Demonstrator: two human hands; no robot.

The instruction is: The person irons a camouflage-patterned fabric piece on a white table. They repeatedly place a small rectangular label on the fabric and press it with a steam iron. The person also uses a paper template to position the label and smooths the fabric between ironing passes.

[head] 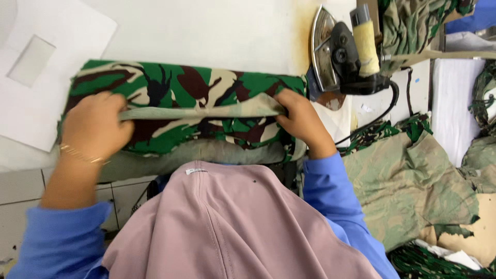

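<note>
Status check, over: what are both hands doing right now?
Left hand and right hand both gripping the folded edge of the camouflage cloth. Cloth flat on white table. Iron parked close by right hand.

Head view. Left hand [95, 124] and right hand [299, 121] pinch a folded edge along a long green, brown and tan camouflage cloth piece [181, 88] on the white surface [217, 31]; a grey steam iron [341, 51] stands just beside its right end.
</note>
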